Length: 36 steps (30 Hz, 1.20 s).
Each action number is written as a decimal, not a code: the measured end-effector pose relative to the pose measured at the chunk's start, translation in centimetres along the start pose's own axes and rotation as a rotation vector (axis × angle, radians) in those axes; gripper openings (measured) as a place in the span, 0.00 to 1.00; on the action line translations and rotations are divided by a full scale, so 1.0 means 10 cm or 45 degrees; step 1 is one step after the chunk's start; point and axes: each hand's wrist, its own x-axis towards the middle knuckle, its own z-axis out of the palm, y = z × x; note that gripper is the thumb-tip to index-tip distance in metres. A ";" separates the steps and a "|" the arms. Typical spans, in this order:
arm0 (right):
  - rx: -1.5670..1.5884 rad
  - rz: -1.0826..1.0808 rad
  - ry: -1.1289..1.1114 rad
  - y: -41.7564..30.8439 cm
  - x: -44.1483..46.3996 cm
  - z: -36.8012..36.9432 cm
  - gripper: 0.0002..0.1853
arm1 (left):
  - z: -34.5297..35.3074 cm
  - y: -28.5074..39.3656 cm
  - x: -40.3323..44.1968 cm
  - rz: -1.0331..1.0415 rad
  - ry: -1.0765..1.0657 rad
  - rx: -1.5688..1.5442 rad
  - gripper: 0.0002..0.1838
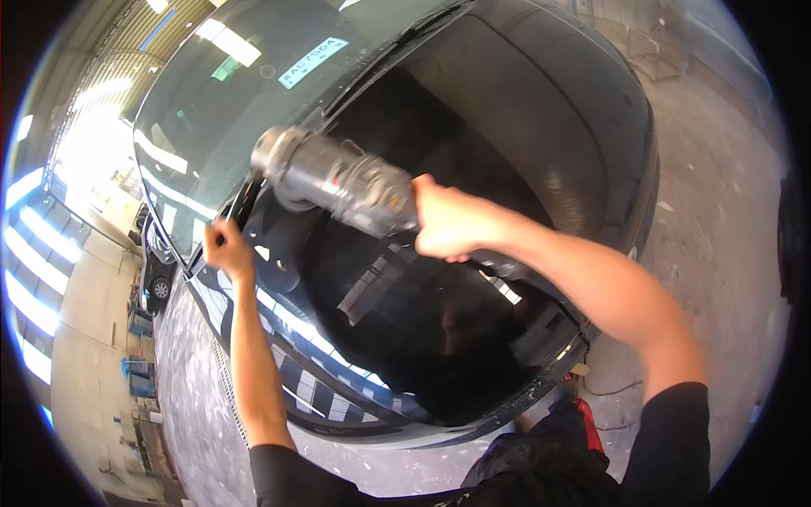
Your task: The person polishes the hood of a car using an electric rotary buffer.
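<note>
My right hand point(443, 215) is wrapped round the rear handle of a grey power polisher point(338, 182). Motion blurs the tool, which is held above the glossy black hood point(405, 338) of a car; whether its head touches the surface I cannot tell. My left hand point(226, 252) is closed, fingers curled, over the hood's left side near the base of the windshield point(245, 93). What those fingers hold, if anything, is hidden. Just beyond the left hand runs a dark strip point(247, 198) at the windshield's lower edge.
A wiper point(389, 55) lies along the windshield base. Behind the glass is a plate-like card point(313, 62). A cord point(612, 391) lies on the floor by the front bumper. Another car point(159, 279) and blue bins point(139, 376) stand to the left.
</note>
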 end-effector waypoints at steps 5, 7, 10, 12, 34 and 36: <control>-0.159 -0.282 -0.199 -0.71 0.50 0.92 0.32 | -1.66 -1.04 -0.32 -0.113 0.199 0.384 0.18; -0.173 -0.310 -0.349 -0.95 0.51 1.14 0.32 | -2.18 -0.90 -0.48 -0.309 0.225 0.400 0.20; -0.212 -0.326 -0.465 -1.08 0.54 1.34 0.33 | -2.60 -0.84 -0.63 -0.402 0.245 0.542 0.21; -0.299 -0.355 -0.427 -1.08 0.55 1.36 0.32 | -2.53 -0.92 -0.67 -0.409 0.274 0.451 0.21; 0.262 0.191 0.185 0.59 -0.42 -0.99 0.34 | 1.65 1.11 0.03 -0.192 -0.248 -0.275 0.20; 0.305 0.217 0.185 0.62 -0.59 -1.10 0.35 | 1.85 1.33 0.00 -0.196 -0.314 -0.373 0.20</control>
